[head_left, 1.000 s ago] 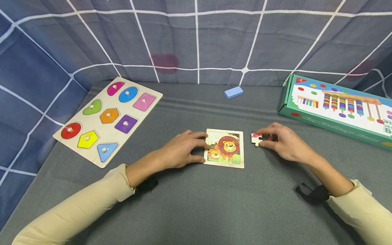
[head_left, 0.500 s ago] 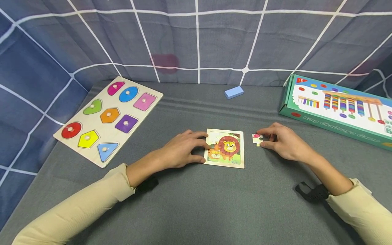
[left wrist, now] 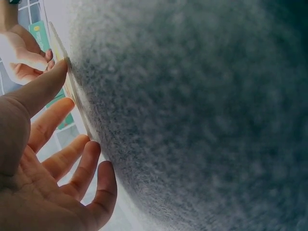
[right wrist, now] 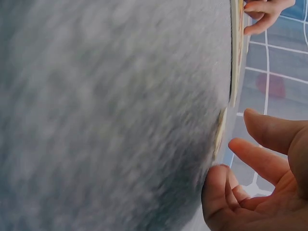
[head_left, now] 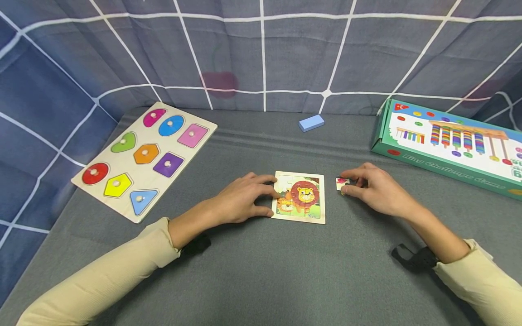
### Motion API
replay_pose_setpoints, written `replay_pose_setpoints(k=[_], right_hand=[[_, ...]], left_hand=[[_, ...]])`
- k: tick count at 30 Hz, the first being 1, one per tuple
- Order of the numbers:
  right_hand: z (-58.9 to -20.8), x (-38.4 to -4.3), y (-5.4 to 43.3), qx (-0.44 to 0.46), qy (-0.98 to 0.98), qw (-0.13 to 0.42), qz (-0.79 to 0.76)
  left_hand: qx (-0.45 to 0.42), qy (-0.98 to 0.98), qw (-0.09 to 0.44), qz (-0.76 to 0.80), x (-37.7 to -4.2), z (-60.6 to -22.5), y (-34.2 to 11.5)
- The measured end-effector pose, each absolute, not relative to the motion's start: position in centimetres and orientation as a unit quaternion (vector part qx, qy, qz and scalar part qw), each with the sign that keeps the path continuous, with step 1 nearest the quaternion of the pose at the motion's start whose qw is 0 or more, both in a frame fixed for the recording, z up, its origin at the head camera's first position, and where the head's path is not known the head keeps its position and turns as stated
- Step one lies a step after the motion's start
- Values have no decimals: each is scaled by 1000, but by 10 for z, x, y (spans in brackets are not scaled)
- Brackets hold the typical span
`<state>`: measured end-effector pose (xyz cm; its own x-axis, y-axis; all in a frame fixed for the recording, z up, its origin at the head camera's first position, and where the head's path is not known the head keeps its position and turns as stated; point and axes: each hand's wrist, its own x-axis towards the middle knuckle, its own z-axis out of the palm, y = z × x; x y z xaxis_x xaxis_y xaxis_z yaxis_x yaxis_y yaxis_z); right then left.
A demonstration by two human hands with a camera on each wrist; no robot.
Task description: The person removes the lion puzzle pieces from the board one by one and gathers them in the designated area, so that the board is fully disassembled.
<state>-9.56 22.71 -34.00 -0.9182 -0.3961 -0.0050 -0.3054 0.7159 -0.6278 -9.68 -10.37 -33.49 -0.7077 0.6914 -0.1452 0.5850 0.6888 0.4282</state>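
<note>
A small square wooden jigsaw puzzle with a lion picture lies flat in the middle of the grey table. Its upper left part shows pale, uncoloured wood. My left hand rests on the puzzle's left side, fingers spread and thumb at the lower left corner; in the left wrist view the fingertips line its edge. Just right of the puzzle is one loose jigsaw piece, pale with a pink patch. My right hand pinches this piece between thumb and index finger, with the thumb covering part of its lower side.
A wooden shape board with coloured knobbed pieces lies at the left. Toward the back sits a blue block. At the right is a green game box. A checked cloth hangs behind the table.
The jigsaw piece has shifted slightly right, and its lower tab is now covered by my right thumb, which has moved left. My left hand and the puzzle have stayed in place.
</note>
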Motion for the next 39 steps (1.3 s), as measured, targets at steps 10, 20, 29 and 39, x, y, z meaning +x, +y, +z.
replay_pose_setpoints(k=[10,20,29,39], right_hand=[[-331,-88,202,-205,907,64,-362],[-335,-91,176,-228,894,77,-379],[-336,-100,147,-236,896,97,-364],[-340,-112,132,-258,912,134,-290]], left_hand=[[351,907,150,179,-97,-336,-104],[346,907,157,179,-97,-334,-104],[345,907,162,179,-99,-336,-104],[353,905,158,179,-100,-336,-104]])
